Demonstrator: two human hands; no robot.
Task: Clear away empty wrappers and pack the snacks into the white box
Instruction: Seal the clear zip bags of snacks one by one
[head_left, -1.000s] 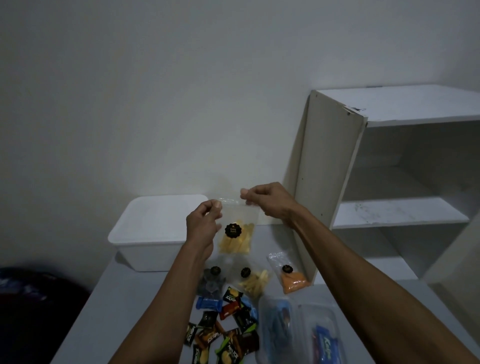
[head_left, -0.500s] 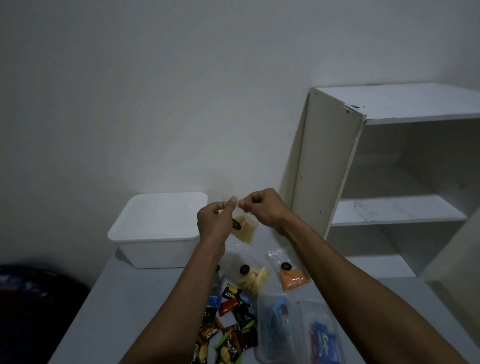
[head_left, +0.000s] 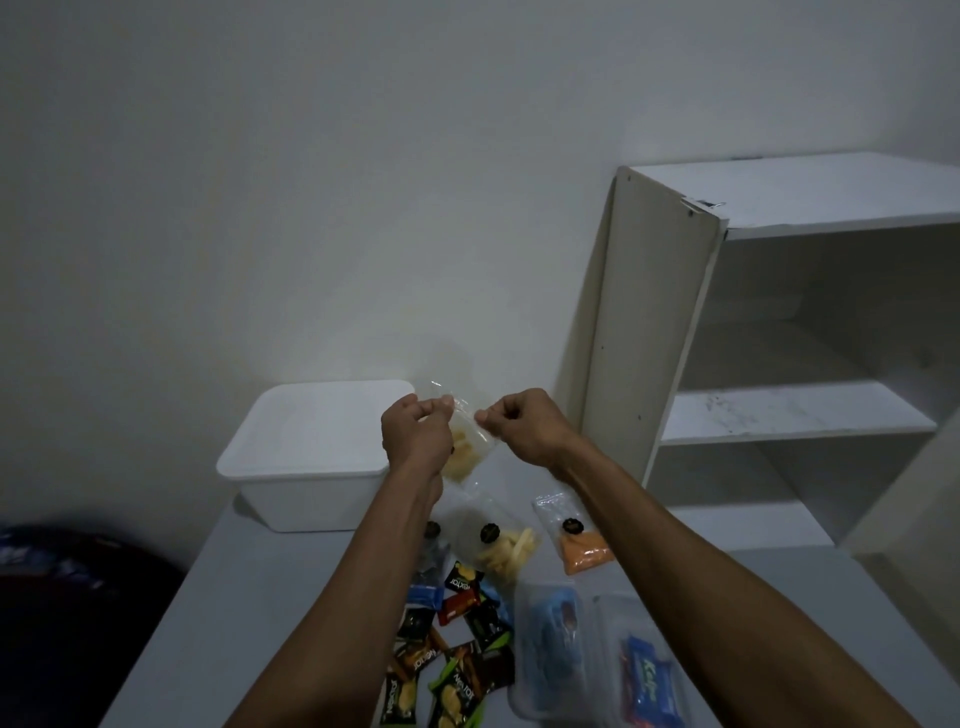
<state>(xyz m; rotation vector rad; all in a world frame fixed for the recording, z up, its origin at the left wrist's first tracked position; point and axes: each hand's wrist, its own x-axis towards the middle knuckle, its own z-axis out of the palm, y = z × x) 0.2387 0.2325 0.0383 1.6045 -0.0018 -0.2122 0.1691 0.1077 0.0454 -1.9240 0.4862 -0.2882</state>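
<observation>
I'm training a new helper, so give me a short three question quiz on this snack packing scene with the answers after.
1. True or false: the white box has its lid on.
2. Which hands grip the raised clear bag of yellow sticks? A) left only B) right only C) both
3. Fill in: the clear bag of orange snack lies on the table beside the white ____ unit.

Key
1. True.
2. C: the left hand and right hand pinch its top edge.
3. Shelf: the shelf unit stands to the right.
</observation>
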